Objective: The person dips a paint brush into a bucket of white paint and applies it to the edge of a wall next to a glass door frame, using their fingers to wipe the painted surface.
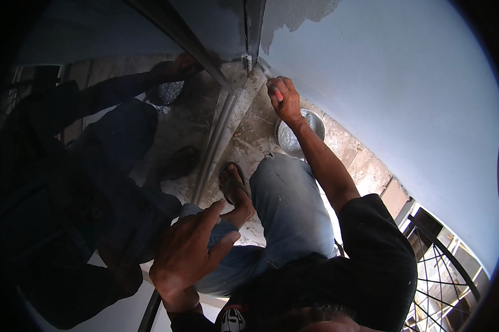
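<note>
My right hand (285, 99) is closed around a small tool with a red handle (278, 95), low by the corner where the pale blue wall (382, 88) meets the metal frame (251, 33). The tool's working end is too small to make out. Just below that hand stands a round pail (283, 138) with shiny grey contents, partly covered by my wrist. My left hand (191, 249) hangs above my bent knee, its fingers stretched and thumb apart, holding nothing.
A dark glossy panel (83, 166) on the left mirrors me and the pail. Its metal bottom rail (213, 146) runs beside my sandalled foot (235, 185). The floor (252, 130) is stained. A grey patch (294, 16) marks the upper wall. A spoked wheel (440, 265) stands lower right.
</note>
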